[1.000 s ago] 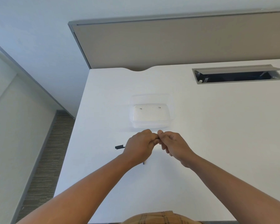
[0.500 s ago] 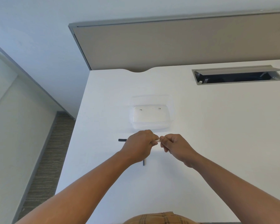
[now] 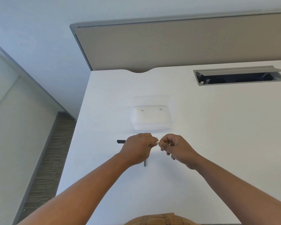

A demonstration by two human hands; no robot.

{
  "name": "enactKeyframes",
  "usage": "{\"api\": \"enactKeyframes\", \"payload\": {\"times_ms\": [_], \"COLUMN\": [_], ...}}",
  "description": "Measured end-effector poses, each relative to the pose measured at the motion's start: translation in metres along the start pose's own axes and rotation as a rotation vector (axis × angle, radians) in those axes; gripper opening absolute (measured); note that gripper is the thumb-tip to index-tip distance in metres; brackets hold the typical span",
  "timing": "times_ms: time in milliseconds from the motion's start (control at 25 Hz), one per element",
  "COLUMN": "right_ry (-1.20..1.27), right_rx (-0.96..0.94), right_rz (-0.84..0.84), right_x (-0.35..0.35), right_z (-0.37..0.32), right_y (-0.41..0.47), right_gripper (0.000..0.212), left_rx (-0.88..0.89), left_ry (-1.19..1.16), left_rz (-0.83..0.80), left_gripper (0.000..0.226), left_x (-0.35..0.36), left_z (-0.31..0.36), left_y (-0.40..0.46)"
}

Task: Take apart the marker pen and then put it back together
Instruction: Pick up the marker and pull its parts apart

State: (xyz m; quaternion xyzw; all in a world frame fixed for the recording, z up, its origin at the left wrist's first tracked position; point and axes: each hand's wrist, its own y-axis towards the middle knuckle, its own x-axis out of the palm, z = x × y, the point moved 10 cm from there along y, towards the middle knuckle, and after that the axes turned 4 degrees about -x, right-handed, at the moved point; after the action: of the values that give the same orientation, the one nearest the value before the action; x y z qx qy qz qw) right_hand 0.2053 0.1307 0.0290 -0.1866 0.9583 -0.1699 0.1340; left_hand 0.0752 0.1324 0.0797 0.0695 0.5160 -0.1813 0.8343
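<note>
My left hand [image 3: 137, 147] is closed around the marker pen; its dark end [image 3: 121, 141] sticks out to the left of my fist. A short whitish piece [image 3: 157, 141] of the marker shows between my two hands. My right hand [image 3: 175, 147] pinches that piece with thumb and fingertips. Both hands hover just above the white desk [image 3: 217, 143], near its left part. A small dark part [image 3: 144, 163] lies on the desk, partly hidden under my left hand. Most of the marker body is hidden inside my left fist.
A clear plastic container [image 3: 152, 116] stands on the desk just beyond my hands. An open grey cable hatch [image 3: 238, 75] is set in the desk at the back right. A beige partition [image 3: 177, 44] closes the far edge. The desk's left edge drops to the floor [image 3: 44, 168].
My left hand has swung the marker so its dark end rose and now points level to the left. My hands have drawn slightly apart, and the whitish piece shows between them.
</note>
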Motion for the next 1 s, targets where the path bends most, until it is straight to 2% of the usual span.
{"api": "enactKeyframes", "payload": {"times_ms": [80, 120, 280, 440, 560, 640, 760, 800, 920, 1000], "right_ry": [-0.013, -0.037, 0.019, -0.017, -0.093, -0.067, 0.01, -0.007, -0.055, -0.02], "right_rx": [0.032, 0.029, -0.04, 0.035, -0.051, -0.07, 0.019, 0.017, -0.09, -0.1], "right_rz": [-0.017, -0.012, -0.005, -0.052, -0.012, -0.007, -0.043, -0.046, -0.007, -0.008], "right_x": [0.0014, 0.0007, 0.0003, 0.0031, -0.0005, 0.0012, 0.0051, 0.0051, 0.0037, 0.004], "right_z": [0.0015, 0.0011, -0.0032, 0.0036, -0.0009, -0.0015, 0.004, 0.0049, -0.0029, -0.003], "right_y": [-0.0005, -0.0002, -0.0015, -0.0038, -0.0036, -0.0033, -0.0033, -0.0026, -0.001, 0.0], "right_gripper": [0.037, 0.037, 0.014, 0.033, 0.014, 0.009, 0.032, 0.032, 0.011, 0.007], "left_rx": [0.01, 0.016, 0.025, 0.031, 0.019, 0.014, 0.021, 0.024, 0.018, 0.011], "left_ry": [-0.01, -0.012, -0.015, -0.005, 0.002, 0.009, 0.005, 0.008, 0.009, -0.004], "left_rz": [0.003, 0.0, -0.004, -0.004, -0.019, -0.018, -0.009, -0.012, -0.026, -0.026], "left_gripper": [0.023, 0.023, 0.023, 0.023, 0.027, 0.027, 0.027, 0.028, 0.028, 0.028], "left_x": [-0.0011, -0.0013, -0.0016, -0.0011, 0.0014, 0.0015, 0.0002, 0.0006, 0.0033, 0.0032], "left_z": [0.0015, 0.0023, 0.0037, 0.0033, 0.0025, 0.002, 0.0017, 0.0019, 0.0007, 0.0005], "left_y": [-0.0007, -0.0007, -0.002, -0.0038, -0.0049, -0.0052, -0.0057, -0.0061, -0.0068, -0.0057]}}
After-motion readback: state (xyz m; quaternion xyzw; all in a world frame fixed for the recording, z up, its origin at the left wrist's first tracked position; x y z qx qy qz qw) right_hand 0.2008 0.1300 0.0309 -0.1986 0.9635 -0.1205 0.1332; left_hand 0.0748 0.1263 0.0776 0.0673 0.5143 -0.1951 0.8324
